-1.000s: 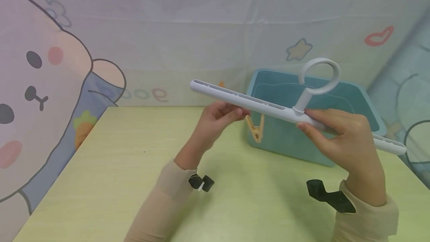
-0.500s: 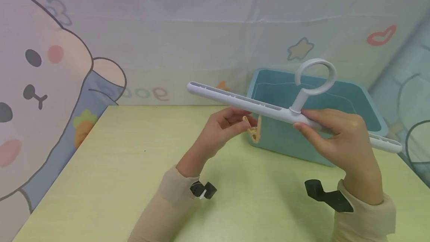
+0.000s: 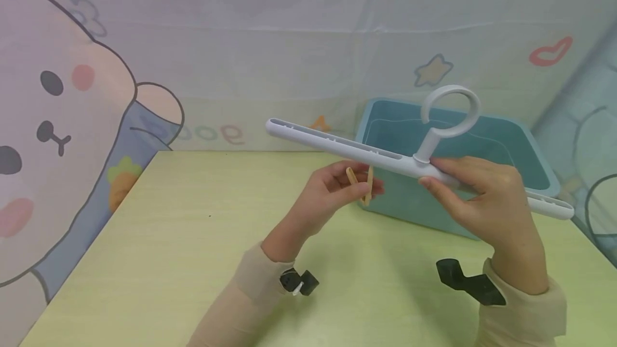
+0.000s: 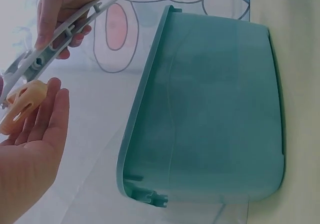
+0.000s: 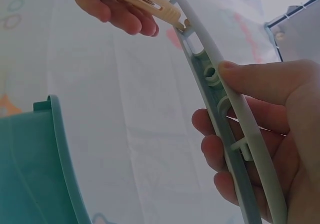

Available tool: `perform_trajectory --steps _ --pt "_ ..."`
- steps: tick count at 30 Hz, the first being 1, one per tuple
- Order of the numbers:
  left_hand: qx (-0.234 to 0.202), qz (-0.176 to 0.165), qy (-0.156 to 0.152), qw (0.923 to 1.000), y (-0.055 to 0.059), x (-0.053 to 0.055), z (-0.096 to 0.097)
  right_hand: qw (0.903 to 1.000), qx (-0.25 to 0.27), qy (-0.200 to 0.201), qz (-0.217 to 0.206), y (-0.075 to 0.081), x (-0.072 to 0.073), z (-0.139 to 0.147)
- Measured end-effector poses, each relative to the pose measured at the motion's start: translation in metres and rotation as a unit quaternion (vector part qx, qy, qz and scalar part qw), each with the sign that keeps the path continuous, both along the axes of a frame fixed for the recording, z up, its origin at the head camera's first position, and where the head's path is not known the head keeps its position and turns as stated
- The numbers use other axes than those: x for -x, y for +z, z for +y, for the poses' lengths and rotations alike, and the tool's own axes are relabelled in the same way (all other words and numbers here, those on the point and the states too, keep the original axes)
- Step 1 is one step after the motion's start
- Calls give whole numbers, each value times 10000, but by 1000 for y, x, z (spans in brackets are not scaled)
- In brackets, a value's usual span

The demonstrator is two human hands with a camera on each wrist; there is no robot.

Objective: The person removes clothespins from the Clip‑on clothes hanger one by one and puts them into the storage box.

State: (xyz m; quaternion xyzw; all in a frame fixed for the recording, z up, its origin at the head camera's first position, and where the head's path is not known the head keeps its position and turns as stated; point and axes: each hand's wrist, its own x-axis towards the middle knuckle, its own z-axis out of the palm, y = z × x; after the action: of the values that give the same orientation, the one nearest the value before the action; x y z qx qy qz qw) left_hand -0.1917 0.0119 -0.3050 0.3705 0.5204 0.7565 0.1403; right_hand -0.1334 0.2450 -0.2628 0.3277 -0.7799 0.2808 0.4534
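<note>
My right hand point(image 3: 491, 202) grips a white plastic clothes hanger point(image 3: 347, 149) just right of its open ring hook point(image 3: 453, 111), thumb in front and fingers behind. The bar tilts, its left end higher. Under the bar hangs a beige clothespin point(image 3: 368, 183), one leg up at the hanger's underside, its two legs spread in a V. My left hand point(image 3: 315, 202) is around the clothespin, thumb across its front and fingers extended behind. In the left wrist view these fingers point(image 4: 50, 114) are nearly straight beside the clothespin point(image 4: 25, 103).
A teal plastic bin point(image 3: 414, 202) stands behind the hanger on the right of the pale wooden table point(image 3: 168, 240). A printed cloth point(image 3: 265, 58) with a cartoon bear hangs along the table's back edge. Both wrists carry black camera mounts point(image 3: 472, 283).
My left hand has moved right and slightly down from beside the clothespin until its thumb overlaps it. The hanger, still in my right hand, has shifted slightly left.
</note>
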Motion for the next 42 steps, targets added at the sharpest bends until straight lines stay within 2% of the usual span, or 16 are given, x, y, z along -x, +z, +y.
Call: perform_trajectory --steps 13,22,33,39,42 --pt "-333 -240 -132 9991 -2 -2 4 9999 -96 -61 -1 -1 1 -2" --pt "-235 -521 -385 9976 -3 0 1 9999 -134 -49 27 -1 2 -3" --pt "-116 -428 -502 9978 -2 0 -2 9997 -220 -57 -13 0 2 -4" --pt "-187 -380 -443 9981 -1 -1 -3 9996 -259 -53 -46 -1 3 -4" --pt "-84 -357 -326 9988 0 -1 -3 9996 -266 -82 -57 -2 2 -4"
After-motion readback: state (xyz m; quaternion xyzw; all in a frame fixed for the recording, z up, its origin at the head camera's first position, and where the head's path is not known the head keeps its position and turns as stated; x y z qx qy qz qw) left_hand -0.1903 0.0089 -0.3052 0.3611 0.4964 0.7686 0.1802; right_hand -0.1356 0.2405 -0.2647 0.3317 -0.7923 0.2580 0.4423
